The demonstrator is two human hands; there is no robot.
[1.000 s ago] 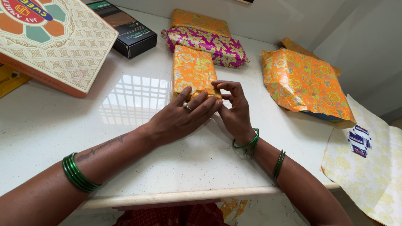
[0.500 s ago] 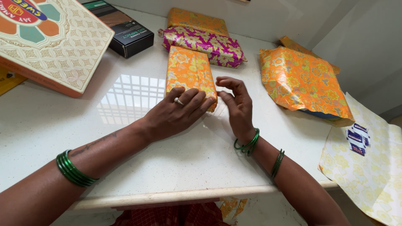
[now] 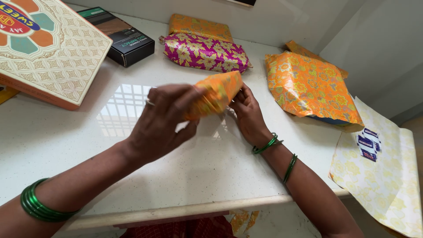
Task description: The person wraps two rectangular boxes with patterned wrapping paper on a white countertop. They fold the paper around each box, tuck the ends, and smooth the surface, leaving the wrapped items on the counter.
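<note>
An orange flower-patterned wrapped parcel (image 3: 217, 91) is lifted off the white table (image 3: 211, 163) and tilted, blurred by motion. My left hand (image 3: 161, 121) grips its near left side, fingers curled over the top. My right hand (image 3: 247, 112) holds its right end from beneath and behind. Both wrists wear green bangles.
A magenta wrapped parcel (image 3: 203, 53) lies at the back with another orange parcel (image 3: 200, 27) behind it. A black box (image 3: 121, 36) and a large patterned sweet box (image 3: 46, 46) are at left. Loose orange wrapping (image 3: 310, 86) covers something at right; a pale yellow sheet (image 3: 383, 172) hangs off the table's right edge.
The orange parcel lay flat under my left hand; now both hands have lifted and turned it above the table. My right hand closed onto its end.
</note>
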